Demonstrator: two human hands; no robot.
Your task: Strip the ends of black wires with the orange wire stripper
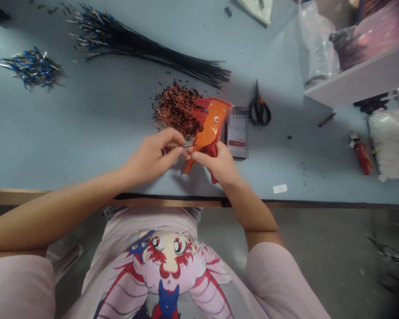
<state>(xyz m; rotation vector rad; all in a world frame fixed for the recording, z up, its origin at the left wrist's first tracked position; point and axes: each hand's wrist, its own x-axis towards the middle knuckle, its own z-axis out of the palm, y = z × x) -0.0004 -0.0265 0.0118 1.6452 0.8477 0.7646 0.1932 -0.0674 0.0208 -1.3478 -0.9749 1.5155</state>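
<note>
Near the table's (pixel 103 128) front edge, the right hand (pixel 225 165) holds the pliers (pixel 214 119); scraps (pixel 174 108) lie just left. Right of the pliers lie the scissors (pixel 260 113), and nearer that edge a paper slip (pixel 279 189). Behind the scraps lie wires (pixel 149 49); left of these, pins (pixel 32 68).

Hand tool (pixel 213 128): glossy orange and red, smooth, metal rivets. Clippings (pixel 173 108): copper-coloured metal, heap rough. Wire bundle (pixel 156 49): black, plastic-looking sheathing. Desk (pixel 109 119): smooth, low sheen. Scissors (pixel 260 111): metal blades. Shirt (pixel 141 221): cloth, matt.

A pale pink, short-sleeved T-shirt (pixel 182 279) carries a big-eyed cartoon print (pixel 170 255) with a blue cat (pixel 168 299).
</note>
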